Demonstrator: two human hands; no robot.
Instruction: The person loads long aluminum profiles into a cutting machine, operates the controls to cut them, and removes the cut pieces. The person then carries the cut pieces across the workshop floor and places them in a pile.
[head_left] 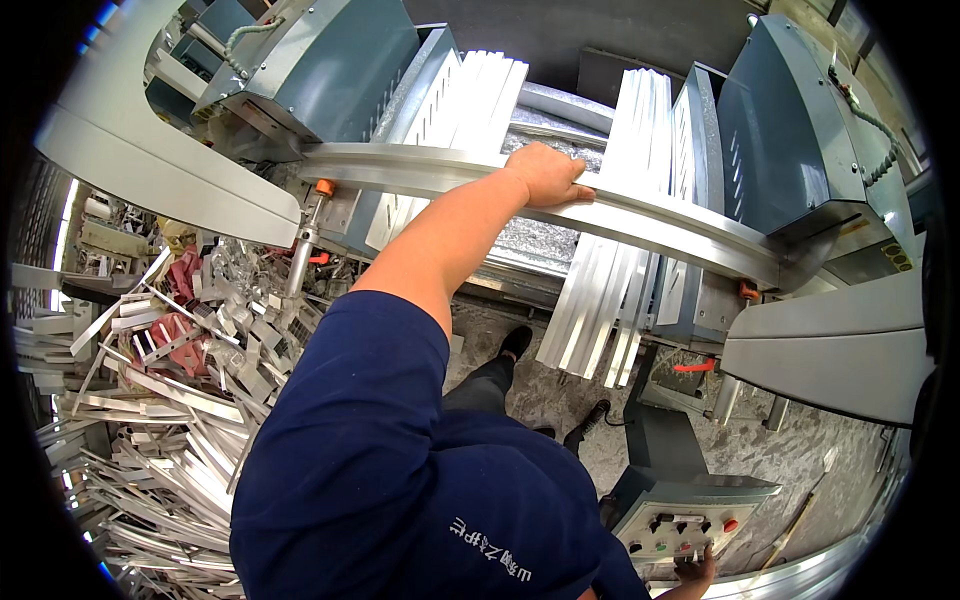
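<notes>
My left hand (548, 176) grips the middle of a long silver aluminium profile (405, 172), its fingers wrapped over it. The profile lies crosswise between two grey-green machine heads, the left one (335, 70) and the right one (800, 130). At the lower right, my right hand (694, 572) is at a control panel (685, 525) with knobs and coloured buttons. One of its fingers stretches up to the lower row of buttons; it holds nothing that I can see. Whether that finger presses a button I cannot tell.
Beneath the held profile lie stacks of aluminium profiles, left (490, 95) and right (640, 130). Clamp cylinders with orange tips (325, 187) stand by both ends. A heap of metal offcuts (180, 410) fills the left side. Light grey machine covers (830, 345) flank me.
</notes>
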